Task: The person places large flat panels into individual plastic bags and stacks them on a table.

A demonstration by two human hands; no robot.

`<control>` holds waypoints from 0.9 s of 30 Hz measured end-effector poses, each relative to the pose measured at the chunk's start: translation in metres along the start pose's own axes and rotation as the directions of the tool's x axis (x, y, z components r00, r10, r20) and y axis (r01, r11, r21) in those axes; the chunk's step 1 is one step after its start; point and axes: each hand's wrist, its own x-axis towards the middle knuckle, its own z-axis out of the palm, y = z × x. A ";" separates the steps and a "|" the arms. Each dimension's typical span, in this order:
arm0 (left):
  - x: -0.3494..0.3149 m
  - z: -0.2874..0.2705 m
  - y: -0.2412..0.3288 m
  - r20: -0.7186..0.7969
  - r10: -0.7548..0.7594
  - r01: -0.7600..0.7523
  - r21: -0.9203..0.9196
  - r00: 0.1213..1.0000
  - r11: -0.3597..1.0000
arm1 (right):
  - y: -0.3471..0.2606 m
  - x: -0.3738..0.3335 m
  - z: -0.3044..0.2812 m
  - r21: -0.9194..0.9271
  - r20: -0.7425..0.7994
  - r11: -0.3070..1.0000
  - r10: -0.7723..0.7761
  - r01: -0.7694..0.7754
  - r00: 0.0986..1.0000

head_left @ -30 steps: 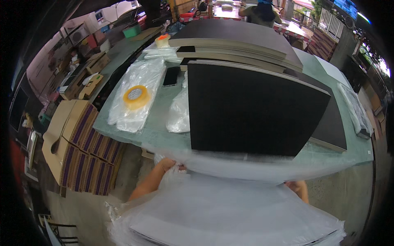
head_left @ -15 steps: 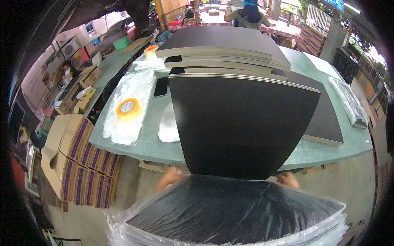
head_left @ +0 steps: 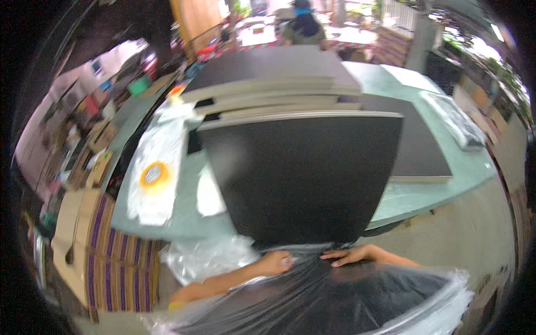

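Observation:
A black board (head_left: 304,178), seemingly several thin sheets together, stands tilted against the table's near side. Its lower end meets a clear plastic bag (head_left: 312,290) spread over dark boards in front of me. My left hand (head_left: 274,262) is closed on the plastic of the bag, just below the board's lower edge. To its left, loose crumpled plastic (head_left: 209,259) bulges out. My right hand (head_left: 349,255) lies on the plastic with its fingers stretched out, pressing near the gathered folds. Motion blurs the view somewhat.
Behind the board, the green table (head_left: 419,201) bears stacked dark boards (head_left: 262,67). A yellow tape roll (head_left: 154,175) rests on clear plastic bags (head_left: 148,204) at left. Cartons (head_left: 120,268) stand lower left; a wrapped pack (head_left: 455,123) lies at right. Another person (head_left: 304,28) sits beyond.
Both hands have moved inward from the board's lower corners onto the plastic. The plastic has gathered into folds, and a crumpled part now shows at left. The view has shifted.

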 end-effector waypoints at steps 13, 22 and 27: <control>0.019 -0.092 0.177 -0.584 0.087 -0.446 -0.508 0.807 0.737 | -0.161 0.005 -0.014 0.226 0.188 0.920 -0.364 0.320 0.912; 0.011 -0.110 0.143 -0.378 0.155 -0.233 -0.172 0.913 0.957 | -0.144 0.003 -0.001 0.359 -0.717 0.667 -0.251 0.653 0.651; -0.018 -0.131 0.103 -0.701 0.071 -0.235 -0.141 0.710 0.962 | -0.152 -0.016 -0.010 0.264 -0.680 0.753 -0.299 0.603 0.670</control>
